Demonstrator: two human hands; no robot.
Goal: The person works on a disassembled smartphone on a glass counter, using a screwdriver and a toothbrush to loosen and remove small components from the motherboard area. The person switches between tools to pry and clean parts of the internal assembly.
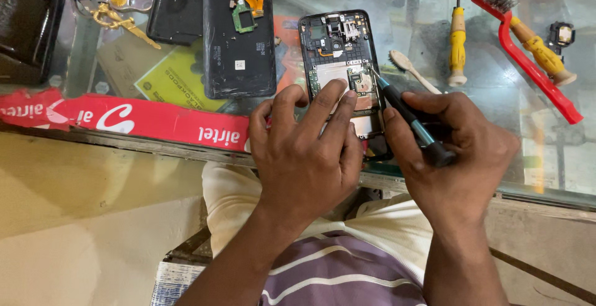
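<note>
With its back cover already off, the opened phone (pixel 340 63) lay at twelve o'clock, pinned by the left hand (pixel 307 150) with fingers spread, while the right hand (pixel 456 150) clamped a screwdriver (pixel 406 116) on boards not yet removed.

Bare glass table (pixel 496 88) lies open to the right of the opened phone (pixel 340 51), between it and the yellow screwdriver (pixel 457 39), broken only by a small pale brush (pixel 413 71). Further right, the red wire brush (pixel 528 57) bars the way. To the left, a black back cover (pixel 239 39) sits just beside the phone, leaving a narrow gap. Scissors (pixel 115 14) lie well apart, far left.
</note>
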